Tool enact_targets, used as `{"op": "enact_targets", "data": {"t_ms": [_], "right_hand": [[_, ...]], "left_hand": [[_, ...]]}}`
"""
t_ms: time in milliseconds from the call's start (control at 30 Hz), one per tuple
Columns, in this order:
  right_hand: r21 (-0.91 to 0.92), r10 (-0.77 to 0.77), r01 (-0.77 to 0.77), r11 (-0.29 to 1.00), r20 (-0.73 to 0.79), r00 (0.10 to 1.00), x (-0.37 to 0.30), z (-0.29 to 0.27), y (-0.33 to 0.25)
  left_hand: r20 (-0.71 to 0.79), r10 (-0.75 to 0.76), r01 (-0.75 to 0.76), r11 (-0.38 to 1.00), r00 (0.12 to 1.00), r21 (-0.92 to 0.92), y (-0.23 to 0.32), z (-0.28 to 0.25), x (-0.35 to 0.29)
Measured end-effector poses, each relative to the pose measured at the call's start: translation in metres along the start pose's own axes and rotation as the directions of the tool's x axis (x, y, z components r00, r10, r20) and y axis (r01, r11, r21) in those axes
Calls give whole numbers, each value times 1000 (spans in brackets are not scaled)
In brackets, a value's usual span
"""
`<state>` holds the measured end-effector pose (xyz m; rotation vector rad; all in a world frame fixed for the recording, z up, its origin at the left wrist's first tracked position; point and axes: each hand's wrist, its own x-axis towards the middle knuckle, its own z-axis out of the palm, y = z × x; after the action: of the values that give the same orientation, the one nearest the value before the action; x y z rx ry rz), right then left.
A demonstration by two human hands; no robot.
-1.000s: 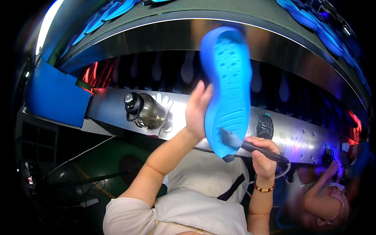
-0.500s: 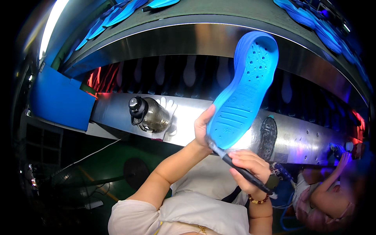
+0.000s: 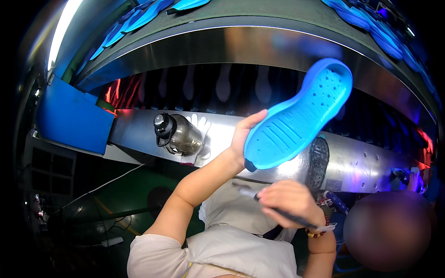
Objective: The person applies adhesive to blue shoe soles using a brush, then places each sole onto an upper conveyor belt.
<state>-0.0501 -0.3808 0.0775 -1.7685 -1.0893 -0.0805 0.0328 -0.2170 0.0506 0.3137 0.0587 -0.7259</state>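
Note:
My left hand (image 3: 239, 137) grips a bright blue shoe sole (image 3: 296, 118) by its near left edge. The sole is tilted, with its holed end pointing up and right and its ribbed inner face toward me. A small dark patch (image 3: 250, 165) shows at its near tip. In my right hand (image 3: 292, 201), below the sole, is a slim brush (image 3: 296, 218) with a black handle and a pale front part. Its tip is smeared by motion and stands apart from the sole.
On the steel ledge (image 3: 352, 157) stand a dark clear bottle (image 3: 183, 136) beside a white glove (image 3: 202, 127), and a dark sole (image 3: 318, 162). More blue soles (image 3: 143, 21) lie on the green upper surface. A blue box (image 3: 72, 116) is at left; a blurred person (image 3: 387, 231) sits at right.
The brush has come away from the sole's near tip, moving down toward me. The sole has tilted further right and its far end has dropped. A dark patch now shows at the near tip.

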Motion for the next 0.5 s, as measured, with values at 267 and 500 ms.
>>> {"op": "enact_targets", "data": {"t_ms": [267, 500], "right_hand": [[-114, 154, -149, 982, 40, 987, -6, -35, 3], [11, 292, -297, 955, 151, 944, -17, -47, 14]], "left_hand": [[-251, -322, 403, 806, 913, 434, 9, 8, -3], [-298, -378, 481, 705, 876, 521, 11, 14, -19]]}}
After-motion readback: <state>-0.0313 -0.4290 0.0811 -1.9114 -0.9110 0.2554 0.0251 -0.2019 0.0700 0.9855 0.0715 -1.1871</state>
